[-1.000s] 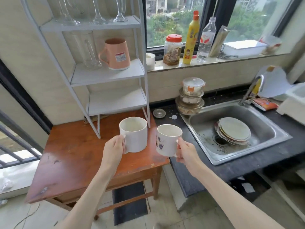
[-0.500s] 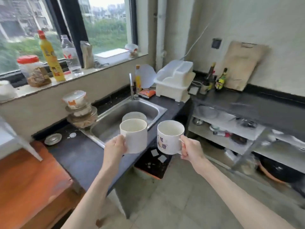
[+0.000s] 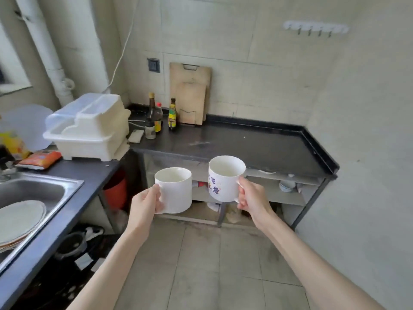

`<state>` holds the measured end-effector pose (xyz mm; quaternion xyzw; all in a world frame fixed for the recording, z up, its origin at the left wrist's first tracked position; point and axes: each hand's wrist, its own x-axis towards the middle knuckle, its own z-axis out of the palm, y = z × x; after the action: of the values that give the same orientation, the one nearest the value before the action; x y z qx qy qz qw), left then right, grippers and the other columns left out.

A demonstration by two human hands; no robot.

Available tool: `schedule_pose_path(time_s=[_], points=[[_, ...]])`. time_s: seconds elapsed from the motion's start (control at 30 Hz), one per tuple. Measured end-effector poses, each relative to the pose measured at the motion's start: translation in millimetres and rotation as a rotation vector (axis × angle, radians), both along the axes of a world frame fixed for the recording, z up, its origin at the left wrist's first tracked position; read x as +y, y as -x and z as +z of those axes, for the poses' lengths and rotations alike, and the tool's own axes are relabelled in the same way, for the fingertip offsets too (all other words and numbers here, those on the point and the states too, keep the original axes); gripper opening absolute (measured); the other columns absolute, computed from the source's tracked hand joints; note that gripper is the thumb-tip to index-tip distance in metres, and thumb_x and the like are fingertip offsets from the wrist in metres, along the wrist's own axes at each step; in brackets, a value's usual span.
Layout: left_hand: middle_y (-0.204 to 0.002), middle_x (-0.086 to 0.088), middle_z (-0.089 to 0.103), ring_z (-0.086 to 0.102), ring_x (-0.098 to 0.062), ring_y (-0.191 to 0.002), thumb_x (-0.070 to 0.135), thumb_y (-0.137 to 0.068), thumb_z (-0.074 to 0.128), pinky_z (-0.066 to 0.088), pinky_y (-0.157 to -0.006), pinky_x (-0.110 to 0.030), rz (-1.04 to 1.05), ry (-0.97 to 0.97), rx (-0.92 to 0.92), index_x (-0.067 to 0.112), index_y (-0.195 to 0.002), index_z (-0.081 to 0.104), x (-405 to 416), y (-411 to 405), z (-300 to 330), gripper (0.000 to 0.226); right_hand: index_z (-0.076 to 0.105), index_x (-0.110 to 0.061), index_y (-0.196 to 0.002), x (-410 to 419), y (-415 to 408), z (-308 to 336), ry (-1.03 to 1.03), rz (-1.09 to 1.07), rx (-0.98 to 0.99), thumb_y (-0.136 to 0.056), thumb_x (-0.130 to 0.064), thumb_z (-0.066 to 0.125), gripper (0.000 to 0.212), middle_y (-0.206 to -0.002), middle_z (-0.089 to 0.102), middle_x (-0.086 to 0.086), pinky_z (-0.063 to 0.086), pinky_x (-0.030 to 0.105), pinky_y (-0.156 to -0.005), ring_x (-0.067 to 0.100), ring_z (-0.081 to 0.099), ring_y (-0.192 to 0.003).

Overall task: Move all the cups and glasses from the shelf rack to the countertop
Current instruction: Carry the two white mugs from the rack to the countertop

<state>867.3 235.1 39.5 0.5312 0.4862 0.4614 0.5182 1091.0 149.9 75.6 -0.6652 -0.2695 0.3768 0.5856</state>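
My left hand (image 3: 145, 203) grips a plain white mug (image 3: 175, 191) by its handle. In my right hand (image 3: 252, 198) is a second white mug with coloured print (image 3: 223, 182), also held by the handle. Both mugs are upright, empty and in the air above the floor, just short of the front edge of the black countertop (image 3: 257, 148). The printed mug is slightly higher and further forward. The shelf rack is out of view.
Sauce bottles (image 3: 156, 118) and wooden cutting boards (image 3: 191, 95) stand at the back of the countertop. A white dish rack (image 3: 89, 128) sits at the corner on the left. A sink (image 3: 33, 193) with plates (image 3: 20, 218) is at the left. Open shelves lie under the counter.
The view has swung right, from the shelf rack and wooden table past the sink to the black countertop. Both hands have kept their mugs and carried them along.
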Motion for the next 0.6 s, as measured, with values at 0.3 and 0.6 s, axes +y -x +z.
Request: schedule_pose_path(time_s=[0.3, 0.6], points=[[-0.059, 0.0, 0.043, 0.039, -0.018, -0.064, 0.032, -0.09, 0.045, 0.036, -0.065, -0.028, -0.12, 0.078, 0.031, 0.018, -0.067, 0.049, 131.0, -160.2, -15.3, 0.026, 0.036, -0.019, -0.056, 85.3, -142.8, -15.6, -0.025, -0.173, 0.067, -0.083, -0.023, 0.055, 0.033, -0.046, 0.03, -0.009, 0.029, 0.024, -0.044, 0.009, 0.025, -0.035], [-0.075, -0.003, 0.054, 0.049, -0.016, -0.072, 0.033, -0.097, 0.039, 0.04, -0.066, -0.024, -0.262, 0.125, 0.051, 0.005, -0.081, 0.056, 284.5, -308.5, -36.0, 0.036, 0.037, -0.017, -0.058, 227.9, -280.0, -30.4, 0.058, -0.245, 0.071, -0.087, -0.023, 0.047, 0.031, -0.038, 0.03, -0.01, 0.028, 0.025, -0.048, 0.013, 0.028, -0.044]])
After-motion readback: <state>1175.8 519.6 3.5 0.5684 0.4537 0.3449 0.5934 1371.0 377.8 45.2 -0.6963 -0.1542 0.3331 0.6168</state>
